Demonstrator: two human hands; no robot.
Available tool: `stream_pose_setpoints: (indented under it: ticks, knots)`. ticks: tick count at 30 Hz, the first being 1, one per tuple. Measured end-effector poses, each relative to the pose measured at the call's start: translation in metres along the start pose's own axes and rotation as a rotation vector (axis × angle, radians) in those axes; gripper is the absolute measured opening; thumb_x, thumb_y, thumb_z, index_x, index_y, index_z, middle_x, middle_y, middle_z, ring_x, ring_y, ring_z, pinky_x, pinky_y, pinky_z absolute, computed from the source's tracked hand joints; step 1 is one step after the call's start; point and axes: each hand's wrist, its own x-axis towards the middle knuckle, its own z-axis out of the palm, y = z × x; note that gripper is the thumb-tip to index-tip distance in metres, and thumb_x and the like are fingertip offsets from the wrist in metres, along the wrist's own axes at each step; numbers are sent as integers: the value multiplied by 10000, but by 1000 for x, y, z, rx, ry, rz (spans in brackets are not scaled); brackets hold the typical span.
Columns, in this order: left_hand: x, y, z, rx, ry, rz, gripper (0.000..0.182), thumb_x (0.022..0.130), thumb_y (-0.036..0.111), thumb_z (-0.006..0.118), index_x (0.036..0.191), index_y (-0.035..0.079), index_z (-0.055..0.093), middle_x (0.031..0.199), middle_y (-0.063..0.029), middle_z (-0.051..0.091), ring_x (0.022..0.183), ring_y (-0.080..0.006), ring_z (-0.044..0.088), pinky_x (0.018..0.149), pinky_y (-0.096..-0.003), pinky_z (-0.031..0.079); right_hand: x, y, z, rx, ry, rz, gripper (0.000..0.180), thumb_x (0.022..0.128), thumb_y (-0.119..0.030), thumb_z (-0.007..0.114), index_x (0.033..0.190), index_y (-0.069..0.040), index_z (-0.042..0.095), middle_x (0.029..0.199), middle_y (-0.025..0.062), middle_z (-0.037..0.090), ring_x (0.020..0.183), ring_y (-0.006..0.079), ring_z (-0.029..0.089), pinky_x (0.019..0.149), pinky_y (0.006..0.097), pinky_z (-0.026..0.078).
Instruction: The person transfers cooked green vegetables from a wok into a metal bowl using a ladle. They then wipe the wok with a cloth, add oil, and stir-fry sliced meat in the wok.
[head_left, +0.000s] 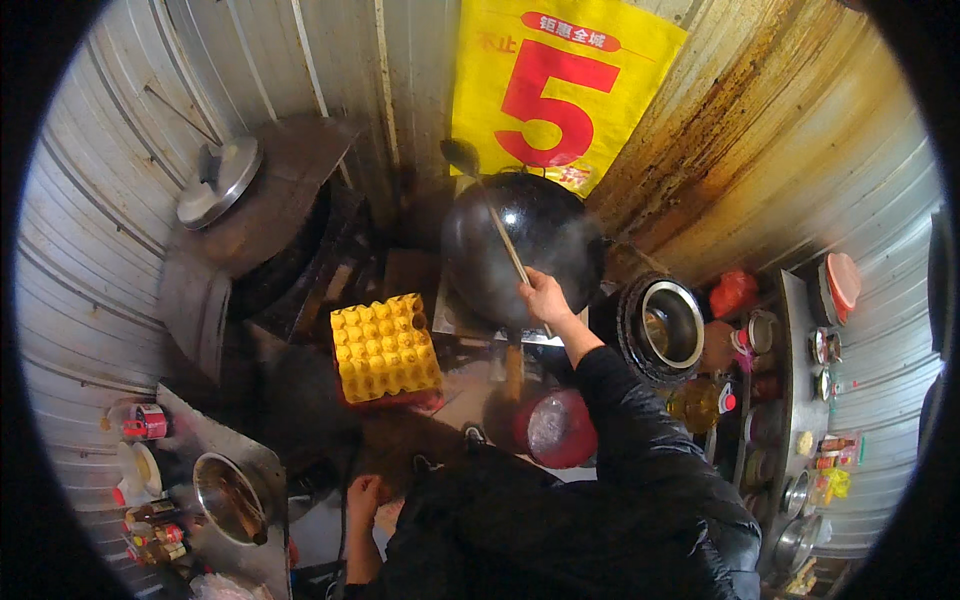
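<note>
My right hand (545, 300) grips the long handle of a ladle (459, 156), held over a large dark wok (491, 255). The ladle's dark bowl points away from me, past the wok's far left rim. Thin steam or haze hangs in the wok, and no food can be made out in it. Low at my left side, my left hand (364, 491) has its fingers curled in, and nothing shows in it. A yellow egg tray (386, 349) lies left of the wok on something red.
Right of the wok stands a metal pot (700, 330), near an oil jug (691, 405). A red basin (574, 427) is below the wok. A shelf (795, 390) with bowls and jars lines the right wall. At lower left, a metal table (270, 465) bears a steel bowl (225, 469) and bottles.
</note>
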Motion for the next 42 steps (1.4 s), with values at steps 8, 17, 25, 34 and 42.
stream_pose_setpoints:
  ticks: [8, 17, 25, 34, 42]
  knots:
    - [14, 39, 4, 48, -45, 81, 180, 815, 164, 571, 894, 4, 559, 695, -75, 594, 587, -146, 577, 521, -278, 481, -39, 15, -29, 150, 30, 305, 301, 768, -140, 489, 1018, 2, 577, 790, 120, 624, 699, 186, 588, 647, 304, 463]
    - [6, 26, 10, 28, -47, -60, 170, 816, 160, 570, 887, 6, 558, 704, -83, 586, 580, -150, 571, 516, -271, 481, 16, 17, -51, -307, 278, 138, 232, 750, -209, 488, 833, 1, 542, 773, 237, 577, 788, 406, 559, 704, 434, 440]
    - [1, 0, -2, -60, -4, -75, 191, 823, 169, 564, 925, 9, 545, 707, -88, 586, 563, -164, 576, 515, -269, 483, 38, 16, -31, -338, 155, 206, 263, 748, -214, 473, 868, 8, 545, 858, 288, 566, 870, 429, 540, 781, 454, 427]
    - [12, 2, 7, -34, -16, -34, 229, 803, 176, 585, 946, 0, 551, 708, -94, 591, 584, -159, 580, 525, -268, 488, -18, 28, -53, -67, 2, 260, 298, 782, -207, 508, 1012, -26, 562, 742, 154, 599, 660, 262, 594, 609, 355, 459]
    - [18, 23, 18, 31, -72, -7, 192, 798, 155, 587, 908, -1, 562, 707, -95, 592, 584, -155, 581, 517, -269, 488, -46, 100, -78, -211, -107, 340, 223, 766, -223, 494, 789, -15, 572, 817, 223, 582, 811, 378, 557, 698, 408, 449]
